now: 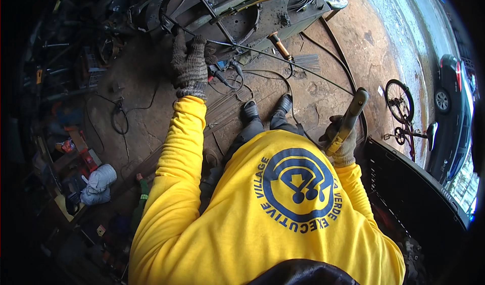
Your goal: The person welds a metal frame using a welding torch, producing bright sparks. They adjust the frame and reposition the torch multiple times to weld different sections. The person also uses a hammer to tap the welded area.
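Observation:
My left hand (191, 67), in a grey knitted glove, reaches to the edge of the metal workpiece (247, 25). Its fingers close around a long thin metal rod (283, 60), though the fingertips are partly hidden. The rod slants down to the right, its far end meeting the tool at my right. My right hand (337, 141), also gloved, grips a tool (355, 105) with a yellow side and a rounded grey-brown end; its exact kind is unclear. Between the hands, a brown-handled tool (277, 43) leans at the workpiece's edge with a cable at its lower end.
Cables (268, 74) and a bundle of thin rods (307, 61) lie on the floor by my feet. A bicycle (404, 113) and a dark car (449, 118) stand at right, beyond a black panel (409, 179). Clutter and a grey-white bundle (98, 184) fill the left.

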The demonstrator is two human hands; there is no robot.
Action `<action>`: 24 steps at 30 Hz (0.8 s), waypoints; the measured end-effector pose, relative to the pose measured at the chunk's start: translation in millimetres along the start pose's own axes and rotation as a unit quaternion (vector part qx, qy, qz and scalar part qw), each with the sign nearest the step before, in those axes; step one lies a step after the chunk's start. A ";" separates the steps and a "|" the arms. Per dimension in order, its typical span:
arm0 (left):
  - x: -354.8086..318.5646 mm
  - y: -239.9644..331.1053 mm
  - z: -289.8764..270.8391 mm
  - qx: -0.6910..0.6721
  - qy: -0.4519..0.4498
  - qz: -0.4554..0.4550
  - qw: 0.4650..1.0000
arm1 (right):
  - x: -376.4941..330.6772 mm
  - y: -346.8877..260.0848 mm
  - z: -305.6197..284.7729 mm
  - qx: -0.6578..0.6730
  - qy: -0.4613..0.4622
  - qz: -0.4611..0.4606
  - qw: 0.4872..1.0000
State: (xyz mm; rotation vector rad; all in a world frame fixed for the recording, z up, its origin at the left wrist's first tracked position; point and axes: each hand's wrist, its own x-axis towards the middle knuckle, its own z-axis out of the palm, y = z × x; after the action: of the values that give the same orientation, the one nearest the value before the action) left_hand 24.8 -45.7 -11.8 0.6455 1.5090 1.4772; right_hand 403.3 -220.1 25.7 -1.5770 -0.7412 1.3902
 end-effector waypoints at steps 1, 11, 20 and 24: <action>-1.0 1.8 0.6 -0.003 -0.001 -0.007 1.000 | 0.9 2.6 -1.3 0.001 -0.002 -0.003 1.000; -4.3 5.2 3.0 -0.020 0.006 -0.025 0.999 | 4.2 11.8 -1.9 0.023 0.007 -0.003 1.000; -2.8 4.3 1.4 0.001 -0.005 -0.013 1.000 | 4.7 13.7 -1.3 0.023 0.005 -0.011 1.000; -3.9 7.9 4.5 0.009 -0.006 -0.006 1.000 | 4.2 15.7 -1.6 0.030 0.018 -0.001 0.999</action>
State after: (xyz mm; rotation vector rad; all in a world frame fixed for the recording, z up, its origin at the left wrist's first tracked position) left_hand 28.7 -45.7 -2.7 0.6537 1.5162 1.4511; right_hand 403.8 -223.6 9.7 -1.5502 -0.6734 1.3655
